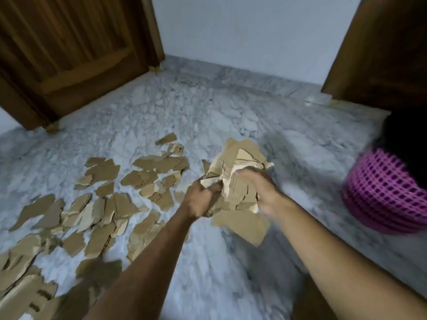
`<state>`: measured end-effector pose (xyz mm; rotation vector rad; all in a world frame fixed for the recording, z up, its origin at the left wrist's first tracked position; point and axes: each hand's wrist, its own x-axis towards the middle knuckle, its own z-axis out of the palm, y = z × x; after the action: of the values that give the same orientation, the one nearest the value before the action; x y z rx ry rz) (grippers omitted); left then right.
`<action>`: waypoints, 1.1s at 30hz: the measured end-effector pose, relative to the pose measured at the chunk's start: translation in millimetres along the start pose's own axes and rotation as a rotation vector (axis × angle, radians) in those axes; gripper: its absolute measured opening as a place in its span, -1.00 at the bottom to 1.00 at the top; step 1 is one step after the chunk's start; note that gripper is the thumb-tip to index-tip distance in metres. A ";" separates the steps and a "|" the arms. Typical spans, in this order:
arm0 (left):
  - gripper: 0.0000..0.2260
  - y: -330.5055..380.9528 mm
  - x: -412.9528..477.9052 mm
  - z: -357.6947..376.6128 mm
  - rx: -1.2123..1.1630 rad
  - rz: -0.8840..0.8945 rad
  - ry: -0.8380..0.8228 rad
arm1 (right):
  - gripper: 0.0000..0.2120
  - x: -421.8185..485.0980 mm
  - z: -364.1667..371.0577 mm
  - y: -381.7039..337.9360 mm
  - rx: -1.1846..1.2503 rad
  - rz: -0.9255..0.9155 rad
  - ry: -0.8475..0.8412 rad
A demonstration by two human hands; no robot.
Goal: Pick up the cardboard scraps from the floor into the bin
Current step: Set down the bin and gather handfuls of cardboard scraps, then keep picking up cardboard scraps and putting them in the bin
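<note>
Both hands, left [201,200] and right [260,192], clamped on a cardboard bundle [235,172] above scrap-strewn floor [208,116], pink bin [383,192] right.

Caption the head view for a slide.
Both hands, left and right, clutch a cardboard bundle above scattered scraps, pink bin at right.

Two hands are in view, the left hand [200,200] and the right hand [258,188], with one bunch of cardboard scraps [235,174] pressed between them. Loose cardboard scraps [101,213] lie on the marble floor [208,116] in dozens, too many and too overlapped to count exactly. One pink mesh bin [381,192] stands at the right. Two brown wooden doors show, a left door [69,54] and a right door [381,47].
</note>
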<state>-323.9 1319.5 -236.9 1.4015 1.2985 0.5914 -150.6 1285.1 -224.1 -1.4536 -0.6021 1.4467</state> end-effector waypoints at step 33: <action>-0.57 271.5 121.2 417.0 0.369 0.437 -0.674 | -0.40 -48.2 -471.0 -131.8 -0.525 -0.075 0.862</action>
<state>180.4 1326.9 -148.1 1.9902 0.5720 0.1182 322.6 1165.8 -166.0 -2.2285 -0.4764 0.4902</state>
